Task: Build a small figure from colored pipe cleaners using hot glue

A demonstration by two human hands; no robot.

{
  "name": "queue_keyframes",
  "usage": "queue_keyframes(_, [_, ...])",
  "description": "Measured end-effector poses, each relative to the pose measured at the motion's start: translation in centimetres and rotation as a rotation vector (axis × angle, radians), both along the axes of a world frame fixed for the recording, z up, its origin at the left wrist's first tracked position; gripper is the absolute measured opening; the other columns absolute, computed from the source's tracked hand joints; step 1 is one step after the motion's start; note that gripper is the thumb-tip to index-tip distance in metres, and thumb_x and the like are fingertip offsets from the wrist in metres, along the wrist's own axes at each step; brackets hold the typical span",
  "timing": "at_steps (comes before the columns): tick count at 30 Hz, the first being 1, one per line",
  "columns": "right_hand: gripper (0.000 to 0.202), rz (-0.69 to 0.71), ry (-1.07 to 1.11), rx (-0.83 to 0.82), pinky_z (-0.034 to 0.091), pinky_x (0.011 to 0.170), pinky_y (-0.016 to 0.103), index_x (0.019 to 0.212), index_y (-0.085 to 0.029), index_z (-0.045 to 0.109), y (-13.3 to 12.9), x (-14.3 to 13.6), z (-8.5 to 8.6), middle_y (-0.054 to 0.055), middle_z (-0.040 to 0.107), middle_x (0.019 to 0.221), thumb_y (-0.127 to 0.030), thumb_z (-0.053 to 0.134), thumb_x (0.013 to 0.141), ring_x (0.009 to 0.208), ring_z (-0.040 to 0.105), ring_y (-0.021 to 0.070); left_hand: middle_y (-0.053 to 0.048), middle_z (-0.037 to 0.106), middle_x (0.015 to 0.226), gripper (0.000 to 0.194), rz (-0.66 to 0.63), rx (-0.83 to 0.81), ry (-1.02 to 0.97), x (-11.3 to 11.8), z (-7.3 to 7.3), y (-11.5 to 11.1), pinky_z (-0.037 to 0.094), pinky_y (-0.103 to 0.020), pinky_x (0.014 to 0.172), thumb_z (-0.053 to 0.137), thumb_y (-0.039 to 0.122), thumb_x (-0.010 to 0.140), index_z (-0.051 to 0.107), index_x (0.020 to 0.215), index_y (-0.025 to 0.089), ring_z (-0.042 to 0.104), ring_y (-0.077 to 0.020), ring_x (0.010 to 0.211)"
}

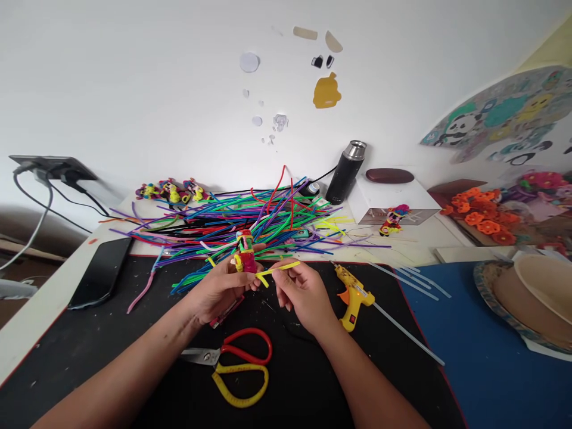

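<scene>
My left hand (223,289) is closed around a small pipe-cleaner figure (245,250) with a red, yellow and green body, held upright above the black mat. Pinched between the thumb and fingers of my right hand (301,292) is a yellow pipe cleaner (290,266), which runs left to the base of the figure; a short bent yellow end hangs there. Whether it is fixed to the figure I cannot tell. Below my hands lie scissors (241,363) with one red and one yellow handle. A dark red object partly shows under my left hand.
A heap of coloured pipe cleaners (214,223) spreads behind my hands. To the right lies a yellow glue gun (353,298) with glue sticks (415,280) beyond. A phone (102,271) rests left. Several finished figures (174,192), a black flask (346,173) and a white box (402,196) stand behind.
</scene>
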State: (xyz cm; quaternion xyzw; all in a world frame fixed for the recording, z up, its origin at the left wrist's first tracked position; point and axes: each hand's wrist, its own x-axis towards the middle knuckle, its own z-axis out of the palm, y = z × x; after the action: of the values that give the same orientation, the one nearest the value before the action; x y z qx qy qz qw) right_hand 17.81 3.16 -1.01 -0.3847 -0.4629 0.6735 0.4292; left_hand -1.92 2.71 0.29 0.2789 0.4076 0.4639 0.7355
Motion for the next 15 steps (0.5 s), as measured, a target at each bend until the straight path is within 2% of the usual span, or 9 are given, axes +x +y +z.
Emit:
queue_keyframes(11, [0.041, -0.007, 0.117, -0.229, 0.032, 0.039, 0.019, 0.081, -0.019, 0.064, 0.13, -0.27, -0.09, -0.006, 0.056, 0.057, -0.054, 0.084, 0.079, 0.043, 0.049, 0.0085, -0.003, 0.073, 0.088, 0.072, -0.014, -0.014, -0.182, 0.29, -0.43, -0.12, 0.057, -0.023, 0.072, 0.088, 0.010, 0.071, 0.066, 0.140, 0.021, 0.066, -0.0133, 0.074])
queue_keyframes(15, [0.040, 0.018, 0.100, -0.236, 0.031, 0.039, 0.019, 0.082, -0.019, 0.063, 0.15, -0.32, -0.16, -0.006, 0.056, 0.056, -0.054, 0.083, 0.078, 0.043, 0.049, 0.0092, -0.003, 0.073, 0.086, 0.069, 0.005, -0.025, -0.187, 0.33, -0.24, 0.02, 0.058, -0.023, 0.073, 0.087, 0.010, 0.072, 0.068, 0.137, 0.021, 0.066, -0.0136, 0.075])
